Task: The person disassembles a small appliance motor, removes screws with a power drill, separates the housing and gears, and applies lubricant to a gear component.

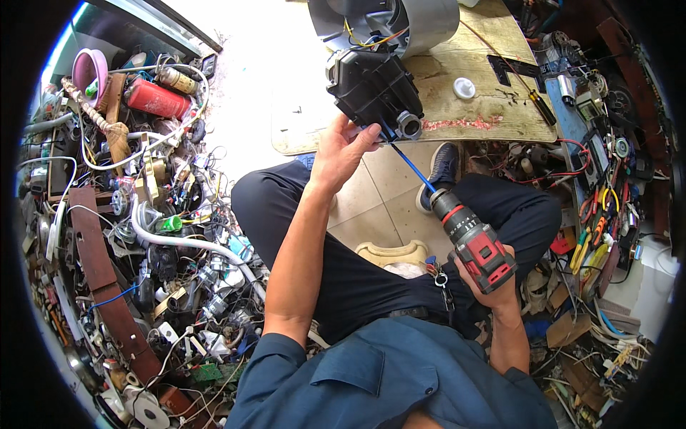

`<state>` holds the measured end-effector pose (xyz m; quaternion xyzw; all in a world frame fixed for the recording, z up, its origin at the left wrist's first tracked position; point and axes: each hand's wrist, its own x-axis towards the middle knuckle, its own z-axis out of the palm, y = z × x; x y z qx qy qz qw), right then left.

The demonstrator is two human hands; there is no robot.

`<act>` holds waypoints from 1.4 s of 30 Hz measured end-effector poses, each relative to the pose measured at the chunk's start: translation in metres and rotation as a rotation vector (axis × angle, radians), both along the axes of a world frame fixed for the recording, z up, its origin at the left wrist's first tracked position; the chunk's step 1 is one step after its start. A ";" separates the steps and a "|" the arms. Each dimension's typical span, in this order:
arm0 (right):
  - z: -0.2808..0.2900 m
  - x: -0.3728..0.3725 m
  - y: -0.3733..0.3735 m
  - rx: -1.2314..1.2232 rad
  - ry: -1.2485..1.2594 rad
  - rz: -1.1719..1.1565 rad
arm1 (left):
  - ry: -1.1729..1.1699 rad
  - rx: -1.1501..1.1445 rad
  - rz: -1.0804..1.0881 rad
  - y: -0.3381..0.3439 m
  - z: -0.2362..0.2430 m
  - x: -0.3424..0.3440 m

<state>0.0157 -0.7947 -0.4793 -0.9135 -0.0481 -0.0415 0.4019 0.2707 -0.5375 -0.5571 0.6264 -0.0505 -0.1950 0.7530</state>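
Note:
In my right hand point(493, 279) is a red and black cordless drill point(475, 239), gripped by its handle. A long blue bit point(413, 166) runs from its chuck up to the lower edge of a black plastic housing point(375, 86). My left hand point(341, 151) closes on that lower edge, thumb and fingers beside the bit's tip. The exact contact of the tip is hidden. A round grey fitting point(408, 126) sticks out of the housing near the bit. Behind it stands a grey curved shell point(432, 25), with yellow and red wires running between the two.
A worn wooden board point(443, 79) bears a white round cap point(464, 88), a screwdriver point(542, 107) and a black bracket point(514, 69). Piled parts and cables lie at left, with a red cylinder point(157, 99). Pliers point(589, 232) and other tools crowd the right side.

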 end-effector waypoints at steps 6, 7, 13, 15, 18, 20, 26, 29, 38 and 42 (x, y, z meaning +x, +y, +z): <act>-0.002 0.002 -0.004 -0.008 -0.063 0.041 | -0.016 -0.020 0.007 -0.001 -0.003 0.001; -0.002 0.003 -0.003 -0.018 -0.080 0.046 | -0.014 -0.013 0.009 -0.001 -0.002 0.001; -0.002 0.008 0.001 0.009 -0.137 0.005 | -0.026 -0.011 0.010 -0.001 -0.003 0.001; -0.001 0.009 0.001 0.014 -0.122 0.008 | -0.026 -0.006 0.011 -0.001 -0.003 0.001; -0.001 0.006 -0.003 -0.030 -0.098 0.053 | -0.016 0.016 0.012 -0.001 -0.001 0.001; 0.002 0.007 -0.002 -0.019 -0.090 0.049 | -0.023 0.016 0.010 -0.001 -0.001 0.001; 0.014 0.019 0.012 0.098 -0.041 0.048 | -0.031 0.013 0.010 -0.001 -0.005 0.002; 0.017 0.021 0.017 0.071 -0.028 0.030 | -0.043 0.023 0.001 0.000 -0.007 0.003; 0.029 0.023 0.019 0.082 -0.012 0.026 | -0.057 0.052 0.019 0.000 -0.007 0.003; 0.031 0.023 0.020 0.101 -0.002 0.016 | -0.067 0.057 0.007 0.001 -0.010 0.004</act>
